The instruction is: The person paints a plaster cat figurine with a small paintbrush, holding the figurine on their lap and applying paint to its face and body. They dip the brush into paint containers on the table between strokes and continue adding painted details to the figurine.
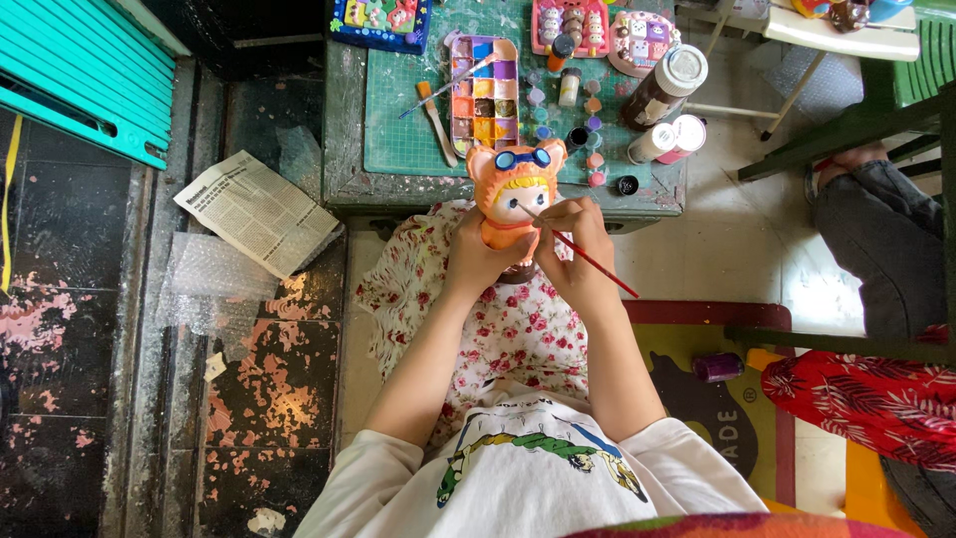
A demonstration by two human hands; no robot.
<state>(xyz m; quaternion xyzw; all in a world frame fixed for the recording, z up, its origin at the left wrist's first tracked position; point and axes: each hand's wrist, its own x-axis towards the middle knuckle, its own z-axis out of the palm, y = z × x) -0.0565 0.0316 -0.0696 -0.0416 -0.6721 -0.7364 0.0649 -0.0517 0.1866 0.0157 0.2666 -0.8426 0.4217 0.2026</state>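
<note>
An orange figurine (515, 189) with blue goggles and yellow hair is held upright over my lap, just in front of the small table. My left hand (476, 261) grips its body from the left and below. In my right hand (576, 249) is a thin red-handled paintbrush (588, 257), pinched like a pen, its tip touching the figurine's face. The lower part of the figurine is hidden behind my fingers.
A green-topped table (408, 139) holds a paint palette (484, 95), two loose brushes (436, 122), small paint pots (568, 88), bottles (665, 85) and toy sets. A newspaper (257, 211) lies on the floor at left. Another person's legs (876, 249) are at right.
</note>
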